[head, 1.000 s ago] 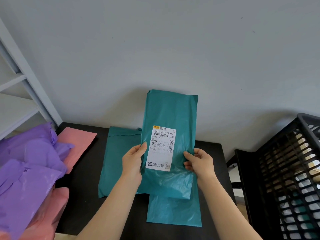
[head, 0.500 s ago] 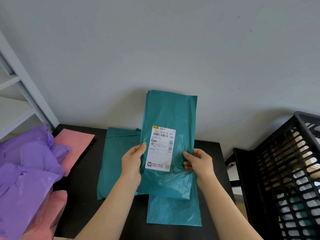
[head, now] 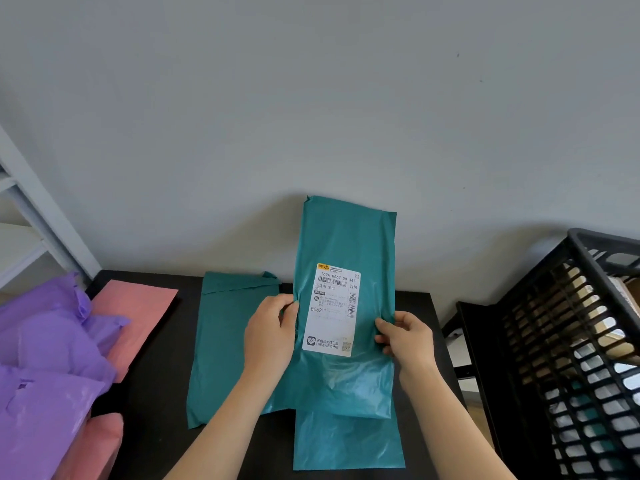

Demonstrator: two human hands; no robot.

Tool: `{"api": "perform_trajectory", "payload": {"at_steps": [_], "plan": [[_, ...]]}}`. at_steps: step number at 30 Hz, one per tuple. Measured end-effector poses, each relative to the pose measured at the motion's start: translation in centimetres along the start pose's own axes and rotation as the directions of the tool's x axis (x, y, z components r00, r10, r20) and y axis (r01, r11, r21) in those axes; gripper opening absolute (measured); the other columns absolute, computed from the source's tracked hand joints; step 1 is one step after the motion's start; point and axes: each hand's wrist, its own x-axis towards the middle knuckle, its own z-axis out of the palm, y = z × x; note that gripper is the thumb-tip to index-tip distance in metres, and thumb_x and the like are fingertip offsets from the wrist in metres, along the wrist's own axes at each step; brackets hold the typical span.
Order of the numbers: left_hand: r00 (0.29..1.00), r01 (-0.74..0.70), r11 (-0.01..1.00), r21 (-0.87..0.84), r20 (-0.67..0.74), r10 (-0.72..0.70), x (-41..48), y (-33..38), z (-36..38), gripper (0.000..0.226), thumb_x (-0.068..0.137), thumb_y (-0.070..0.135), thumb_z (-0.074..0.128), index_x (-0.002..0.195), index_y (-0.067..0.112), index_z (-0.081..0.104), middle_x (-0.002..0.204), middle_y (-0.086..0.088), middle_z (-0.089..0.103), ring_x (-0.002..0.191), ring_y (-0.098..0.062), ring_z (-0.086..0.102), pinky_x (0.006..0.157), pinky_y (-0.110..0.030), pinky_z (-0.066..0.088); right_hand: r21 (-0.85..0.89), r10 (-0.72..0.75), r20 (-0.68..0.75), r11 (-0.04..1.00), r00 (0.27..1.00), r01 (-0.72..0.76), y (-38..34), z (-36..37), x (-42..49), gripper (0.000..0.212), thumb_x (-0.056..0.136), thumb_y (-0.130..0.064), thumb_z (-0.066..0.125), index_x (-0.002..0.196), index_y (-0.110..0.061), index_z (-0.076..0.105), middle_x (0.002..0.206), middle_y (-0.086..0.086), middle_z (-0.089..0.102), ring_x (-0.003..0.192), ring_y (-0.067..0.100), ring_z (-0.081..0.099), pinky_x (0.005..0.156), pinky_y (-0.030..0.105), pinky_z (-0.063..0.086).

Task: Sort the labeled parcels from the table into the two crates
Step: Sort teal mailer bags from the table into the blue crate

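I hold a teal parcel (head: 346, 237) upright above the black table (head: 156, 410), its white shipping label (head: 332, 310) facing me. My left hand (head: 270, 334) grips its left edge beside the label. My right hand (head: 407, 337) grips its right edge. Two more teal parcels lie flat on the table: one (head: 228, 341) to the left behind my left arm, another (head: 346, 441) below the held parcel. A black slatted crate (head: 571, 341) stands at the right with parcels inside.
Purple parcels (head: 45, 358) are heaped at the left, over pink parcels (head: 138, 313) on the table's left side. A white shelf frame (head: 34, 209) rises at the far left. A grey wall stands right behind the table.
The held teal parcel and both hands stay almost where they were. The view has shifted slightly, so the crate and the purple heap sit a little differently in frame.
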Motion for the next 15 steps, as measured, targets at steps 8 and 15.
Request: {"api": "perform_trajectory", "payload": {"at_steps": [8, 15], "plan": [[0.994, -0.084, 0.996, -0.042, 0.064, 0.086, 1.9, 1.9, -0.2, 0.017, 0.096, 0.013, 0.051, 0.103, 0.017, 0.066, 0.073, 0.012, 0.06, 0.069, -0.017, 0.06, 0.063, -0.026, 0.042, 0.021, -0.049, -0.108, 0.998, 0.993, 0.052, -2.6, -0.9, -0.1, 0.013, 0.085, 0.002, 0.066, 0.092, -0.01, 0.064, 0.076, 0.003, 0.064, 0.051, 0.009, 0.05, 0.046, 0.021, 0.038], [0.984, -0.158, 0.986, -0.06, 0.073, 0.162, 2.5, 2.5, -0.1, 0.018, 0.095, 0.011, 0.052, 0.105, 0.014, 0.067, 0.08, 0.01, 0.063, 0.069, -0.015, 0.06, 0.068, -0.029, 0.047, 0.047, -0.056, -0.173, 0.997, 0.983, 0.065, -3.4, -1.5, -1.2, 0.015, 0.083, 0.007, 0.064, 0.083, -0.007, 0.06, 0.068, 0.005, 0.061, 0.042, 0.008, 0.043, 0.038, 0.017, 0.035]]}}
